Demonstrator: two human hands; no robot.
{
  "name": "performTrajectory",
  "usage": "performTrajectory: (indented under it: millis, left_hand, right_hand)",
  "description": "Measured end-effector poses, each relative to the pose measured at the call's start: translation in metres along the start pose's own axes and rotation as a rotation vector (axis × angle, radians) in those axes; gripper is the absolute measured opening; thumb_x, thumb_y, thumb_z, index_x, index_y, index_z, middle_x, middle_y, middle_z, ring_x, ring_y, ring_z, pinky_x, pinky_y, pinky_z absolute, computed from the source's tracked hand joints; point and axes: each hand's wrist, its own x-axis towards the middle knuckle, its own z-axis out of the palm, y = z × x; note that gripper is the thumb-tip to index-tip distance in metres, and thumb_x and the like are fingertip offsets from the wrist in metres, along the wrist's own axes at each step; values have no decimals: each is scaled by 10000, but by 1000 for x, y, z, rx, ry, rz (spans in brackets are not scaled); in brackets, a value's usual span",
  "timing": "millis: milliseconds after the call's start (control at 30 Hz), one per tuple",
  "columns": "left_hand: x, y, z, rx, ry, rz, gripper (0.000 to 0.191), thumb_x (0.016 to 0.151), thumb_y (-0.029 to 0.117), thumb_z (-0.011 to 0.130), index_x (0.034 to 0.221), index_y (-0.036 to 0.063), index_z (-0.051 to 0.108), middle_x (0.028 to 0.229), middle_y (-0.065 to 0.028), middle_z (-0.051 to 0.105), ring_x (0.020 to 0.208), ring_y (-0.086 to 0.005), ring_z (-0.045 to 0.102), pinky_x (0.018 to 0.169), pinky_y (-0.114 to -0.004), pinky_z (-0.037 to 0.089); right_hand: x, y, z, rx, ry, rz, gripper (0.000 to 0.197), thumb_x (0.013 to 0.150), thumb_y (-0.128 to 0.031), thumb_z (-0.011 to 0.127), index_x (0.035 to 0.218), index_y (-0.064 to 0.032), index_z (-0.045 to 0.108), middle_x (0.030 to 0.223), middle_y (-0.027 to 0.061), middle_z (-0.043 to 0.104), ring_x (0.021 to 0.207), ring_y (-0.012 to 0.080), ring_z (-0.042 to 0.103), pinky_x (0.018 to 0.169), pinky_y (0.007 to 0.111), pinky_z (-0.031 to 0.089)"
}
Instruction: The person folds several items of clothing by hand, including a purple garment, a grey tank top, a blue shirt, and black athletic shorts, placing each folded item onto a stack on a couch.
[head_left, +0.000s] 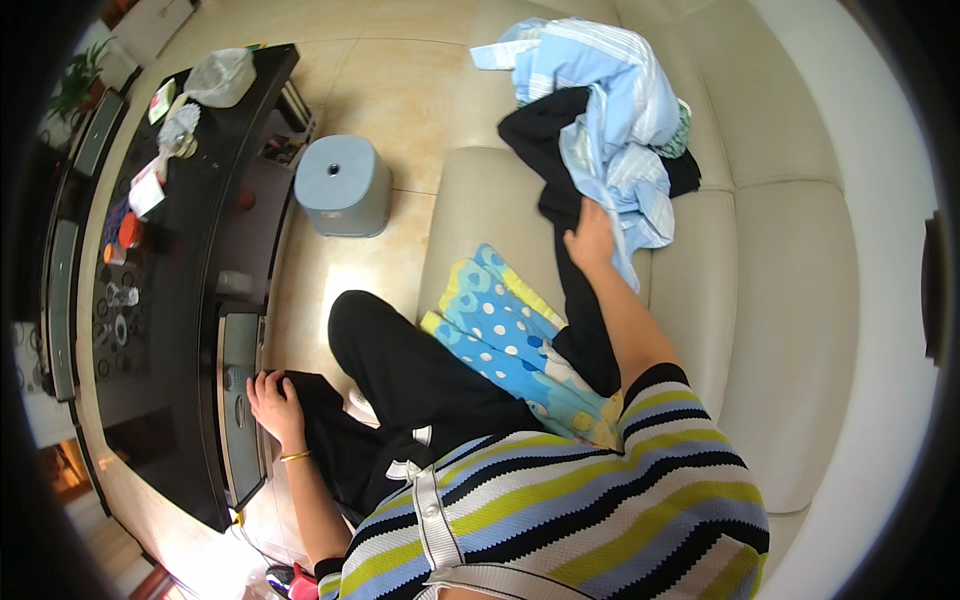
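Observation:
My right hand (592, 236) lies on the heap of laundry, at a black garment (576, 259) and the edge of a light blue striped cloth (622, 82); its fingertips are partly hidden, so a grip cannot be made out. The black garment runs from under the blue cloth down towards my body. Beside my thigh, a blue and yellow dotted cloth (499, 330) lies on the beige sofa (487, 195), partly under the black garment. My left hand (276, 405) rests on my black-trousered knee with its fingers apart, holding nothing.
A grey-blue plastic stool (341, 176) stands on the tiled floor. At the left is a long black coffee table (165, 322) with a plastic bag (221, 75), red-lidded jar (130, 230) and glass items. A green patterned cloth (677, 135) shows behind the heap. Red and black objects lie at the bottom.

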Motion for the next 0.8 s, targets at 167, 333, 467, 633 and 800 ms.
performTrajectory:
  millis: [167, 333, 467, 633, 800]
  left_hand:
    - [-8, -7, -2, -63, 55, -25, 203, 843, 234, 577, 1017, 148, 638, 1232, -46, 549, 1268, -300, 392, 996, -435, 340]
    - [-10, -8, -3, -130, 84, 10, 197, 847, 229, 580, 1017, 152, 642, 1228, -53, 563, 1261, -298, 404, 1004, -436, 343]
    - [-10, -3, -3, -206, 174, 100, 183, 823, 168, 598, 987, 100, 643, 1113, -92, 608, 1174, -322, 477, 973, -425, 370]
    - [-22, 40, -15, -1136, -114, -63, 225, 913, 100, 531, 1114, 15, 589, 1037, -97, 630, 963, -166, 592, 879, -263, 431]
    - [-70, 81, -7, -2312, -781, -405, 472, 948, 235, 497, 1360, 34, 386, 1281, -107, 511, 1165, -193, 497, 1013, -321, 378]
  right_hand:
    - [16, 7, -4, 114, -247, 279, 504, 788, -318, 622, 1173, 3, 564, 1110, 233, 601, 1002, 343, 599, 888, 413, 459]
    - [4, -2, -18, 1135, -146, 414, 484, 819, -302, 626, 1131, 62, 560, 1083, 161, 632, 975, 249, 609, 852, 328, 450]
    - [-30, -46, -141, 1687, -251, 343, 379, 895, -189, 563, 1189, 49, 531, 1112, 131, 614, 994, 195, 608, 873, 296, 470]
    - [-109, -125, -230, 1670, -480, -14, 459, 800, -118, 601, 1214, 58, 512, 1120, 130, 609, 982, 218, 613, 871, 318, 483]
    - [-180, -282, -239, 1415, -1447, -883, 391, 836, -133, 657, 1156, 65, 549, 1033, 151, 656, 937, 186, 618, 831, 285, 466]
